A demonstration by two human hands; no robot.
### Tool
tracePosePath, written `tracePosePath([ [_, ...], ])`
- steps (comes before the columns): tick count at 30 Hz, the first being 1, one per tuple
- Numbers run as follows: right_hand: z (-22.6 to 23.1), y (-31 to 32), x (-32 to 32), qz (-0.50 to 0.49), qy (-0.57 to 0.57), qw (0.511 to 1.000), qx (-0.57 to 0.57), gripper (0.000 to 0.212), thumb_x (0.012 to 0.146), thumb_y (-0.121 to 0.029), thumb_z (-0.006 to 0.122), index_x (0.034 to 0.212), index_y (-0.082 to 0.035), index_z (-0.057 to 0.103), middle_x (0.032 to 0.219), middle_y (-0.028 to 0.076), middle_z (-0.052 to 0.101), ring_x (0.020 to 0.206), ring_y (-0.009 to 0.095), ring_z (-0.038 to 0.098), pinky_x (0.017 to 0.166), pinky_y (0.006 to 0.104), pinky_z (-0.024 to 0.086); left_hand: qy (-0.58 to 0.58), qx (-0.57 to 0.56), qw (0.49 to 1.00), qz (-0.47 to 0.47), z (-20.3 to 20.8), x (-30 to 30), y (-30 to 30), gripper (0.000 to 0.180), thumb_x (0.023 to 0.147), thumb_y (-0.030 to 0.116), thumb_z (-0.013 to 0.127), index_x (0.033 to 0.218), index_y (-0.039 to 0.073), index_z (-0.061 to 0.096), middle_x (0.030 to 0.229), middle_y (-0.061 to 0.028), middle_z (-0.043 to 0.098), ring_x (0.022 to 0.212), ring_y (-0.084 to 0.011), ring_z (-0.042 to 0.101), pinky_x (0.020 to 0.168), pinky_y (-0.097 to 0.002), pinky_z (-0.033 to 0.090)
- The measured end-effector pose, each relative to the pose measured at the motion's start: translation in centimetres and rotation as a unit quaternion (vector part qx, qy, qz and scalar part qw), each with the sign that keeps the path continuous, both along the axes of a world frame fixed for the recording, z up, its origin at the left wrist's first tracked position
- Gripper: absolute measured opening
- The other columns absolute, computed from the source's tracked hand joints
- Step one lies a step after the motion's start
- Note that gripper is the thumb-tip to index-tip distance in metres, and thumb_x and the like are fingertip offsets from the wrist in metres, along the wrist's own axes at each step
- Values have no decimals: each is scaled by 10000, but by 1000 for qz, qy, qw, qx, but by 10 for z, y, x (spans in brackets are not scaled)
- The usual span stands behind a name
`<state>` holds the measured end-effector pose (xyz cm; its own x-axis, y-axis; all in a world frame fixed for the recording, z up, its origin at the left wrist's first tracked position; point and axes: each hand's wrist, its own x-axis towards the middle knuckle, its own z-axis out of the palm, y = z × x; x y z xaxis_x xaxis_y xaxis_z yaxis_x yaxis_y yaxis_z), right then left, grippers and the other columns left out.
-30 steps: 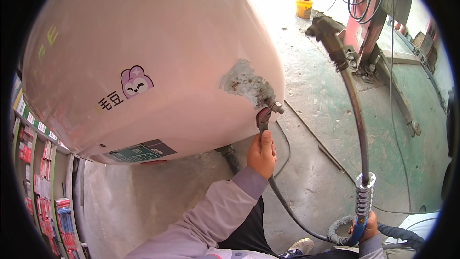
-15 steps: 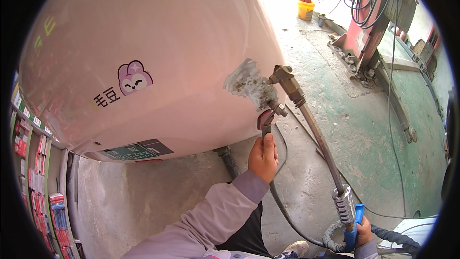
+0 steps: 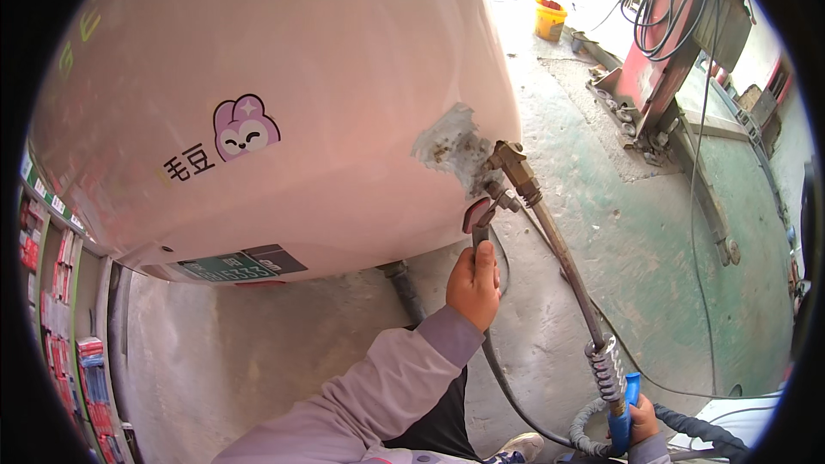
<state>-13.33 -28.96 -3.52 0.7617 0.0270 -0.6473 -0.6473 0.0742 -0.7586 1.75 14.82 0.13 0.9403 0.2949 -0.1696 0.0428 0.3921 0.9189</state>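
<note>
My left hand (image 3: 473, 284) is closed around a black-cabled handle with a metal head (image 3: 505, 198), held against the lower edge of a bare grey patch (image 3: 452, 148) on a pink car's corner. A small dark-red lamp or reflector (image 3: 474, 214) sits beside that head. My right hand (image 3: 642, 422) grips the blue handle of a long dent-puller gun (image 3: 577, 279). Its shaft runs up and left through a coil spring (image 3: 606, 366) to a brass-coloured head (image 3: 515, 167), whose tip meets the patch's right side. The exact contact at the tip is too small to make out.
Cables cross the concrete floor (image 3: 614, 232) on the right. A red lift post (image 3: 657, 64) with coiled hoses and a long support arm (image 3: 707, 202) stands there. Farther back is a yellow bucket (image 3: 550, 21). Shelves of boxed goods (image 3: 64, 318) line the left.
The view has shifted slightly, so the car patch appears a little farther right. The gun's handle and my right hand have moved slightly left. Both hands keep their holds.
</note>
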Motion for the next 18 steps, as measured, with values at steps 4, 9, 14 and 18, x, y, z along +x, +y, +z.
tracePosePath([
  [4,-2,-3,1,12,9,1000,1,520,795,-246,766,1135,36,491,944,152,668,740,244,696,647,391,603,2,0,1000,-13,-1,-1,2,427,1028,491,432,866,96,455,662,19,428,566,-78,421,538,-255,416],
  [9,1,0,3,19,17,1000,5,503,805,-247,755,1135,29,494,922,157,668,721,259,697,607,407,608,-18,13,1000,4,-5,-1,0,508,1012,543,422,809,77,442,653,20,444,530,-66,431,485,-245,378],
  [14,4,1,5,29,27,999,16,519,800,-272,764,1132,21,493,905,162,667,695,269,696,552,433,609,-22,-2,1000,7,-9,1,-1,513,1010,545,427,799,77,448,647,22,443,534,-65,421,487,-246,371],
  [18,3,2,4,20,22,999,20,524,798,-279,768,1132,13,491,896,165,663,684,275,694,537,445,609,-25,2,1000,11,-11,2,-1,508,1011,539,430,793,80,451,646,25,441,536,-65,412,490,-248,364],
])
